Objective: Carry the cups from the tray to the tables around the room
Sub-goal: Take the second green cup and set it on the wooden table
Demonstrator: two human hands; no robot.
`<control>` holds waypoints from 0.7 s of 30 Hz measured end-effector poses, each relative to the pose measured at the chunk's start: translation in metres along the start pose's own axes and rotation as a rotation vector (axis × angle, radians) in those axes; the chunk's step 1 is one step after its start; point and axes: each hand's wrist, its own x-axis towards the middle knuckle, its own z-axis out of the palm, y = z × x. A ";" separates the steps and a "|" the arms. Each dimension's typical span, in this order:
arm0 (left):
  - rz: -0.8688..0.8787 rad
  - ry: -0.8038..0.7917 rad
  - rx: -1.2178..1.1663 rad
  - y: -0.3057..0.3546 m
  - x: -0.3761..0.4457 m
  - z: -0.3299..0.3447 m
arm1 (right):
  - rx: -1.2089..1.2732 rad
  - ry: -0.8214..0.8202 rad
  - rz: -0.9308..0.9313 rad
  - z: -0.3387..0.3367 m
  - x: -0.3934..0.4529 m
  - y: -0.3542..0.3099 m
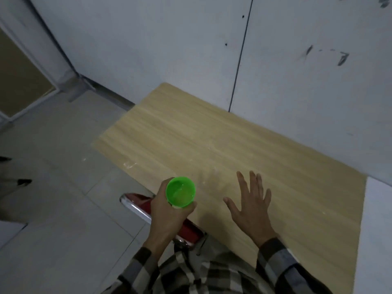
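Note:
My left hand (167, 215) is wrapped around a bright green cup (180, 192), held upright at the near left edge of a light wooden table (212, 141). I look straight down into the cup; there seems to be clear liquid in it. My right hand (249, 203) hovers open over the table's near part, fingers spread, palm down, holding nothing. No tray is in view.
A red chair with a chrome frame (135, 205) is tucked under the table's near left side, below my left hand. Grey walls (297, 71) border the table at the back and right. Tiled floor (59, 166) lies to the left. A white surface (377, 230) adjoins the table's right end.

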 end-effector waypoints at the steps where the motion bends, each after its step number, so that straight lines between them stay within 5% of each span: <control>1: 0.002 -0.019 -0.001 -0.004 0.017 0.001 | -0.015 -0.001 0.020 0.006 0.007 -0.004; 14: -0.066 -0.135 0.073 -0.081 0.166 0.077 | -0.093 -0.151 0.230 0.124 0.123 0.035; 21: -0.095 -0.142 0.099 -0.108 0.204 0.121 | -0.189 -0.004 0.259 0.171 0.138 0.053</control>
